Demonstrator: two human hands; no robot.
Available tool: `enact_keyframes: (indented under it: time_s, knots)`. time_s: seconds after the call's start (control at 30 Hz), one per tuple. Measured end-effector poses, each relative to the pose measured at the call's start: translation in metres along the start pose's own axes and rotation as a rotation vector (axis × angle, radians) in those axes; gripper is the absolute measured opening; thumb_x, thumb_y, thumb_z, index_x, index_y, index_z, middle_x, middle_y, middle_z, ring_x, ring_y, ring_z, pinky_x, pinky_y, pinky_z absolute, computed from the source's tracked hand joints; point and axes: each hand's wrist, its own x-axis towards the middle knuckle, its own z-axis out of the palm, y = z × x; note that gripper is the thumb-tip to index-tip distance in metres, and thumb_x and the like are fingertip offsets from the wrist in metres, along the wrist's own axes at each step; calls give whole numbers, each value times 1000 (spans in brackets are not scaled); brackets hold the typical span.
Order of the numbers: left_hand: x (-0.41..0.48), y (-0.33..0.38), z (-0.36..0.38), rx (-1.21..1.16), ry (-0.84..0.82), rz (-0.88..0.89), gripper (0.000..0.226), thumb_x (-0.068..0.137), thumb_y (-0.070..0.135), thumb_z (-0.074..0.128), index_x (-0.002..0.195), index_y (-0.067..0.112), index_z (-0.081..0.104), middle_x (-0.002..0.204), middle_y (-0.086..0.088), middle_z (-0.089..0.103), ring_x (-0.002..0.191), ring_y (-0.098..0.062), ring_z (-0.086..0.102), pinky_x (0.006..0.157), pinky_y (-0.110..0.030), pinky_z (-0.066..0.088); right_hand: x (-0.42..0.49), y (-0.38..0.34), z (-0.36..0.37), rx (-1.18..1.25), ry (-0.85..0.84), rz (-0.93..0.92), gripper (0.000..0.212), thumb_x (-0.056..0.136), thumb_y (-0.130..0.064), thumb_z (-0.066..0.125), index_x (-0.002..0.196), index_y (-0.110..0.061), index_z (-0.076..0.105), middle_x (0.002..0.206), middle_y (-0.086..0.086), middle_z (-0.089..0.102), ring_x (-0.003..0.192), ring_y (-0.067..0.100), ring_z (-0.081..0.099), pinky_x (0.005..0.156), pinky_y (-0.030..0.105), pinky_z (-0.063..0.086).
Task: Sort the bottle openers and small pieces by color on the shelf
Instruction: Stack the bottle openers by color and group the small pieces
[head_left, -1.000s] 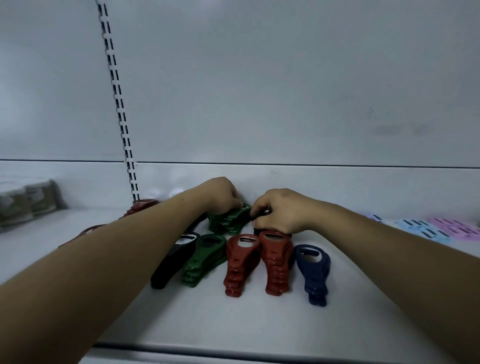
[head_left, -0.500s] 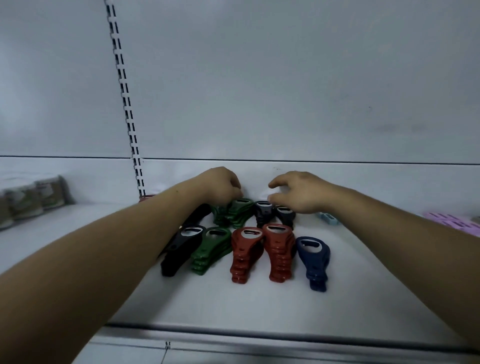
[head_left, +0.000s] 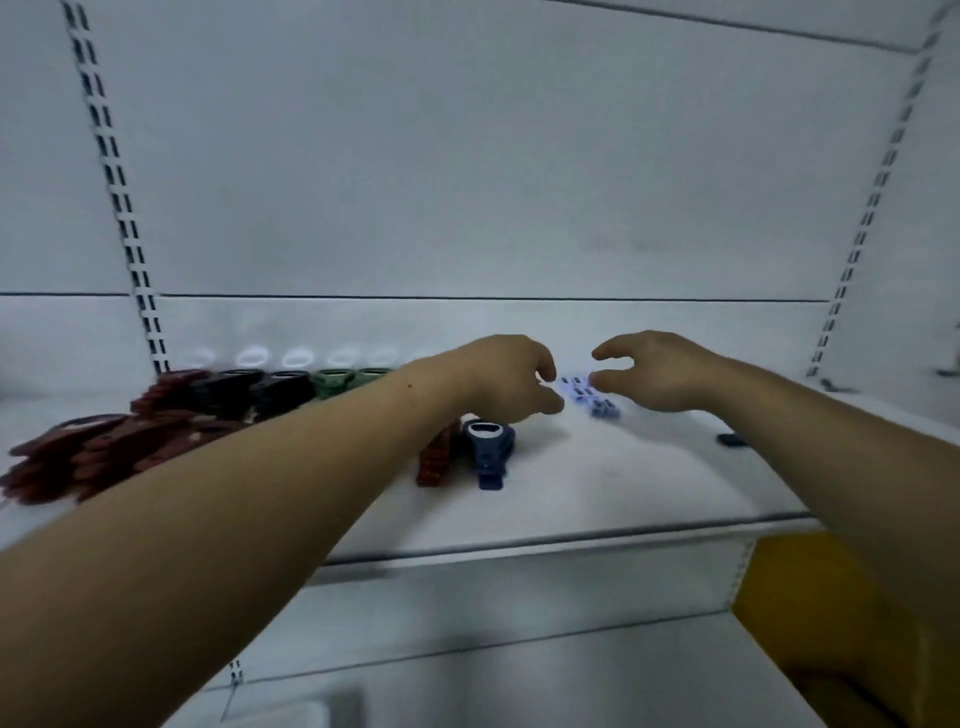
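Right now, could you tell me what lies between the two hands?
Small blue pieces lie on the shelf between the left hand and right hand, in the head view.

white shelf, dim cool light. plain white back panel behind, thin dark seam running level across it low down. left slotted upright at shelf's left rear, right slotted upright at right rear. pale rail along front edge. lower shelf beneath. yellow block under front right corner.
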Motion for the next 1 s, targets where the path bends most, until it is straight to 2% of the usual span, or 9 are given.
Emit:
enact_keyframes:
  time_s: [0.03,0.13,0.27,0.37,0.47,0.63,0.77,0.87,1.0]
  knots:
    - [0,16,8,1,-19,23,44,91,42,56,132,25,51,132,2,52,103,-17,52,81,-23,35,-8,17,-5,-4,3,17,50,90,-49,55,136,-30,49,144,-6,45,129,17,43,101,28,33]
    - [4,61,33,55,-74,96,47,93,43,53,136,24,47,140,2,46,121,-19,46,90,-24,34,-27,65,-17,-26,9,45,50,90,-47,56,136,-29,49,143,-3,47,126,17,45,93,25,34]
    - [21,121,68,51,-88,113,49,94,45,50,138,24,46,143,1,44,127,-19,44,97,-26,34,-46,136,-28,-88,-7,56,45,93,-34,56,136,-23,50,138,1,52,118,19,50,87,24,35]
    - [39,150,88,-5,-72,37,45,95,46,47,134,24,50,139,0,49,122,-20,47,98,-29,36,-56,180,-27,-71,-23,23,38,93,-37,56,130,-28,55,131,-3,55,109,14,51,85,22,35]
    - [52,166,103,-19,-51,-62,41,93,48,47,125,23,56,126,-2,58,108,-20,53,91,-31,42,-61,201,-16,-87,-50,-97,29,97,-36,48,124,-34,60,120,-4,53,104,14,49,84,23,33]
    - [43,169,110,-15,12,-192,38,92,48,51,118,22,58,114,0,61,99,-18,56,90,-32,46,-52,194,-10,-89,-85,-246,30,99,-30,43,122,-29,62,122,-1,54,110,18,50,94,28,40]
    - [23,160,109,2,124,-259,23,91,40,55,105,22,58,104,0,63,89,-17,54,76,-28,44,-56,161,-2,-16,-95,-352,26,95,-38,48,114,-27,64,117,-6,60,101,13,52,87,28,43]
    - [5,152,107,38,165,-259,22,93,36,53,106,22,64,104,1,65,90,-17,54,79,-30,45,-60,134,7,36,-104,-422,26,94,-38,50,115,-29,62,118,-5,60,100,14,53,85,28,44]
    - [-36,131,105,53,223,-263,27,95,37,49,107,20,66,103,-1,65,93,-18,56,82,-35,46,-75,106,15,116,-143,-530,42,90,-51,50,130,-40,50,131,-8,47,120,15,44,101,34,38]
